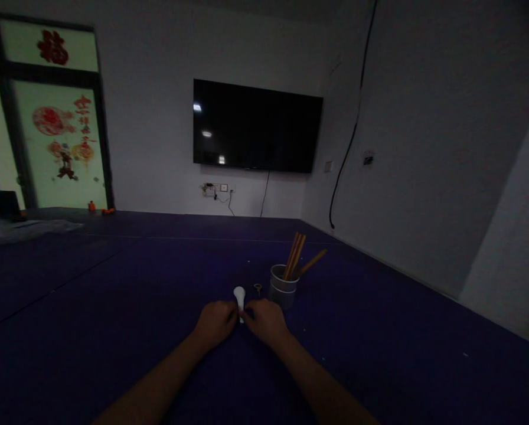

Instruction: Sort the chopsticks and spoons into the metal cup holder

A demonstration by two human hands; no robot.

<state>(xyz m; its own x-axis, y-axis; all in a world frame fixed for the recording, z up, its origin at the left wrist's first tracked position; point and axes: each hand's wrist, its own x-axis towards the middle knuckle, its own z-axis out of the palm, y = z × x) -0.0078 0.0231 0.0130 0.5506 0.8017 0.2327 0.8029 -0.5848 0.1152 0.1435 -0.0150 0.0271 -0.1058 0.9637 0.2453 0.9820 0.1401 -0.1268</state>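
Left hand [218,321]: fingers curled, handle of the white spoon [239,293] seemingly pinched from its left side. Spoon is held between both hands, just above or on the purple surface [114,330] (contact can't be told), bowl pointed away from the person. Light, stiff and smooth by the look of it; plastic or ceramic can't be told, so breakage can't be ruled out. Best gripped by the narrow handle, as the rounded bowl may slip. Right hand [267,320]: fingers curled, handle seemingly pinched from the right. Small key [258,288] is seen just beyond it. Grey cup [283,295] is placed near, brown sticks [293,258] stood inside, one tilted right.
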